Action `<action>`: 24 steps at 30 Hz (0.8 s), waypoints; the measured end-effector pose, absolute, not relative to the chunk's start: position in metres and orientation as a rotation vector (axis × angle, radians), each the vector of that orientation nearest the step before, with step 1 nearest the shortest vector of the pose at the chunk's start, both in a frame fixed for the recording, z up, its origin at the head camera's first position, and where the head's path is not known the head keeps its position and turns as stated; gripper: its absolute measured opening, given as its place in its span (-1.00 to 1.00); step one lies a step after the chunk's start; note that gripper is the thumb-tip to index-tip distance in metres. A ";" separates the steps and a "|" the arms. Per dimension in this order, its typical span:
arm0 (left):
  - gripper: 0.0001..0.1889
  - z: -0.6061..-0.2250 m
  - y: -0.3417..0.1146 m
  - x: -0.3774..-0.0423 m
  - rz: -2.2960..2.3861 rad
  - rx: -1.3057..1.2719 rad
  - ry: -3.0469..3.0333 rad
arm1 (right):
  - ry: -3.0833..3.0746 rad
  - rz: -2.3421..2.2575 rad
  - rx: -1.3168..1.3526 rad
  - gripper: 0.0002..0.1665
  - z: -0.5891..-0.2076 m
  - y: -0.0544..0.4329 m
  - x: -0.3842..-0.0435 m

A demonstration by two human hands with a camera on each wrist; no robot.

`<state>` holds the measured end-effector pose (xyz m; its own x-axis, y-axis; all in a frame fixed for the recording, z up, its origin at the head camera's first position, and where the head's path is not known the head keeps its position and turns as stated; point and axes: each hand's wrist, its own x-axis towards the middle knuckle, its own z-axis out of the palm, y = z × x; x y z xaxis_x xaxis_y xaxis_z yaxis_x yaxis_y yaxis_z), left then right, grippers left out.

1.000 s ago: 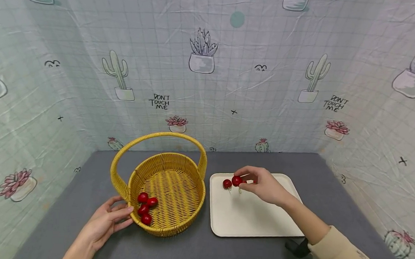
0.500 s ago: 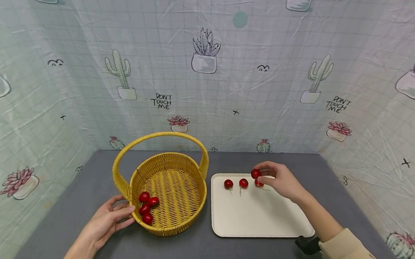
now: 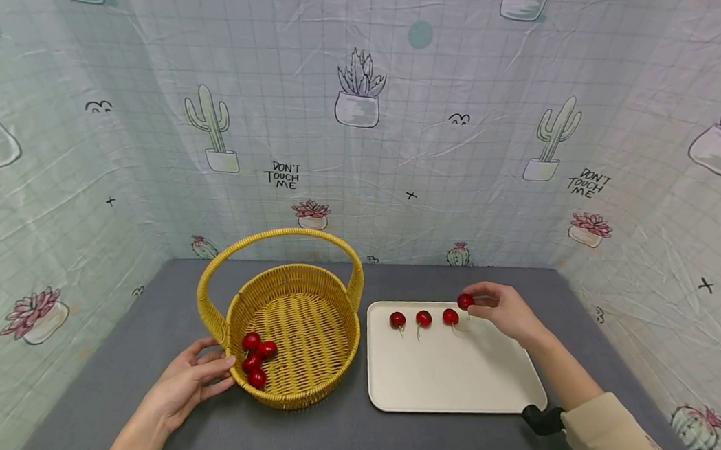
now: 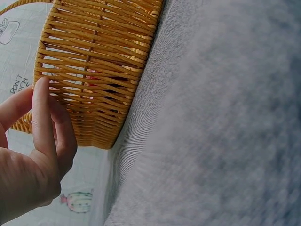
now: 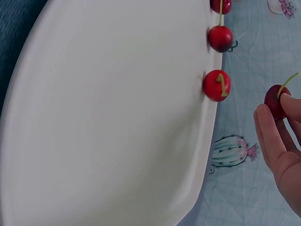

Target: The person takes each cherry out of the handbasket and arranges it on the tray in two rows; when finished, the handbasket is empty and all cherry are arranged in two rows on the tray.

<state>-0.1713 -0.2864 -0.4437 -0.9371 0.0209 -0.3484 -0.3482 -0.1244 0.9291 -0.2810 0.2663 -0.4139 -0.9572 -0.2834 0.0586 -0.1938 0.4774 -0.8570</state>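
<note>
My right hand (image 3: 506, 313) pinches a red cherry (image 3: 464, 301) by thumb and fingertips, close over the far edge of a cream tray (image 3: 450, 382). In the right wrist view the held cherry (image 5: 275, 101) shows its green stem beside the thumb. Three more cherries lie in a row along that edge, the nearest cherry (image 3: 450, 316) just left of my hand. At the left, my left hand (image 3: 180, 382) rests its extended fingers against the side of a yellow woven basket (image 3: 287, 405). Several cherries (image 3: 253, 361) sit inside the basket at its left.
The basket's tall arched handle (image 3: 282, 232) rises over its far side. Basket and tray stand side by side on a grey tabletop (image 3: 322, 443). A cactus-print sheet (image 3: 414, 152) hangs behind and at both sides. A black object (image 3: 542, 420) shows beneath my right sleeve.
My right hand has moved to the right along the tray's far edge, now holding a cherry beyond the row. The row's third cherry has come into full view. My left hand stays at the basket.
</note>
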 end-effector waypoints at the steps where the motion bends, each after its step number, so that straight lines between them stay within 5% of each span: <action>1: -0.18 -0.444 -0.286 -0.171 2.153 -0.366 1.895 | 2.622 -1.504 -0.412 -0.53 -0.415 0.268 -0.282; 24: -0.22 -0.444 -0.286 -0.171 2.151 -0.372 1.887 | 2.723 -1.325 -0.231 -0.61 -0.448 0.286 -0.297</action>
<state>-0.1712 -0.2855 -0.4444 -0.9346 0.0233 -0.3549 -0.3549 -0.1262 0.9264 -0.2969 0.2858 -0.4484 -0.9830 -0.1816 -0.0272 -0.0907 0.6086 -0.7882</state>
